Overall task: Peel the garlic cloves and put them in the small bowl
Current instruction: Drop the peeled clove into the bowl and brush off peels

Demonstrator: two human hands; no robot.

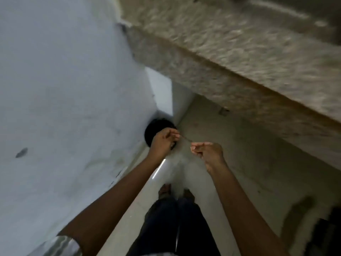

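Note:
Both my hands are held out in front of me over the floor, beside a white wall. My left hand (163, 140) has its fingers curled and pinches one end of a thin strip of garlic peel (185, 138). The strip stretches toward my right hand (205, 151), whose curled fingertips sit at its other end. A garlic clove may be inside the left fingers, but it is hidden. Just behind my left hand a round black bin (153, 129) stands on the floor. No small bowl is in view.
A speckled stone counter (239, 58) juts out overhead at the upper right. The white wall (64, 89) fills the left. My legs and bare feet (176, 193) stand on the pale floor below the hands. A dark blurred object (326, 235) sits at the lower right.

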